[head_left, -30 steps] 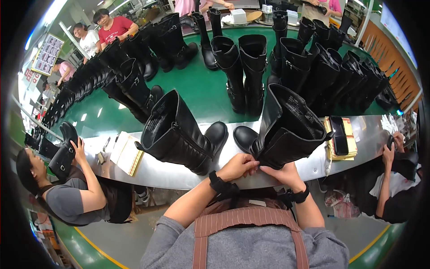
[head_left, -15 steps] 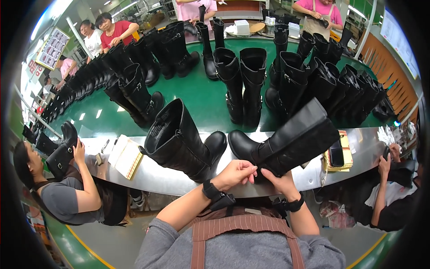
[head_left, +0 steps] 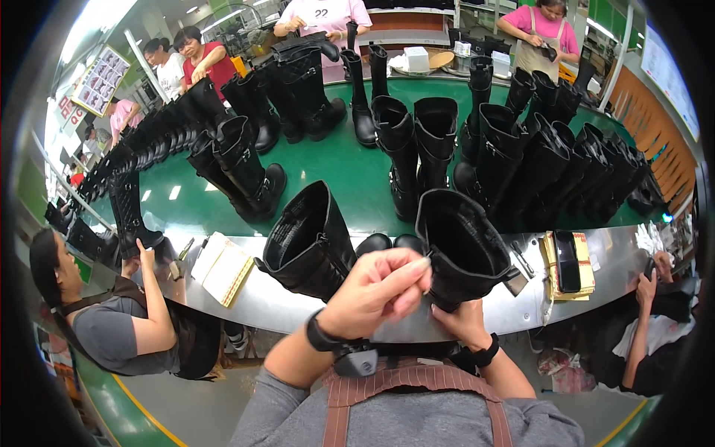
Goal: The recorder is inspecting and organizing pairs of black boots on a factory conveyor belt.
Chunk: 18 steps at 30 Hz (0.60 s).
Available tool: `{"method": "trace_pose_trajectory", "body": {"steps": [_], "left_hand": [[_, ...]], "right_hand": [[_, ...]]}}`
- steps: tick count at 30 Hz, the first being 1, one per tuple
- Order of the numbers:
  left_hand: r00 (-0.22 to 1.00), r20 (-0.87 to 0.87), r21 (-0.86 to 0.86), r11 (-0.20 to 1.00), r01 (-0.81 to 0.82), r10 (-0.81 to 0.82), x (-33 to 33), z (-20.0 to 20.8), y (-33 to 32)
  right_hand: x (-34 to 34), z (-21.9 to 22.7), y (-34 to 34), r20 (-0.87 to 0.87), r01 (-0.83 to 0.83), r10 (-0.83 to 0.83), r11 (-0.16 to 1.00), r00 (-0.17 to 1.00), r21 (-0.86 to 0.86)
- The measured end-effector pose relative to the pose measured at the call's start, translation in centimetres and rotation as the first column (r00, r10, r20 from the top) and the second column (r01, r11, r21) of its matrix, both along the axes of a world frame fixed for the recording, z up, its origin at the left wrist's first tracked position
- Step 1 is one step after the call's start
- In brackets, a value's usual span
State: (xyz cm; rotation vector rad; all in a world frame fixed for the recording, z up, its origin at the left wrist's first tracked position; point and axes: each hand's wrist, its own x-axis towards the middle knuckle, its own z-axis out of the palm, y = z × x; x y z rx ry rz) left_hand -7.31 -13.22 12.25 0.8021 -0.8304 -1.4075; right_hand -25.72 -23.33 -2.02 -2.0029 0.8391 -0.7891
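Note:
Two tall black boots stand side by side before me, the left boot (head_left: 309, 242) and the right boot (head_left: 458, 249), their openings facing up. My right hand (head_left: 463, 322) grips the right boot low on its near side, thumb against the leather and the other fingers partly hidden. Raised in front of the boots, my left hand (head_left: 380, 294) is closed in a pinch; whatever is between its fingertips, if anything, is too small to make out. It covers part of the left boot's foot.
Many black boots line the green table (head_left: 357, 171). On its metal edge lie an open notebook (head_left: 223, 268), a yellow pad (head_left: 570, 287) with a black phone (head_left: 567, 261), and small tools (head_left: 523, 258). Co-workers sit left (head_left: 119, 313) and right (head_left: 640, 328); others stand across.
The right boot has gone from tilted sideways to upright, its opening now toward me. My left hand has risen away from it, still pinched. The left co-worker's boot is now upright at the table edge.

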Motion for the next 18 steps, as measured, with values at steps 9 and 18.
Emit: {"method": "trace_pose_trajectory", "body": {"steps": [9, 18], "left_hand": [[0.92, 0.392, -0.065, 0.996, 0.061, -0.031, 2.3, -1.9, 2.6], [0.737, 0.63, -0.26, 0.961, -0.094, 0.242, 3.3, -1.7, 9.1]], "right_hand": [[1.6, 0.3, 1.6, 0.182, -0.058, 0.034, 0.99, 0.983, 0.125], [1.4, -0.4, 1.0, 0.153, -0.067, 0.064, 0.998, 0.986, 0.012]]}}
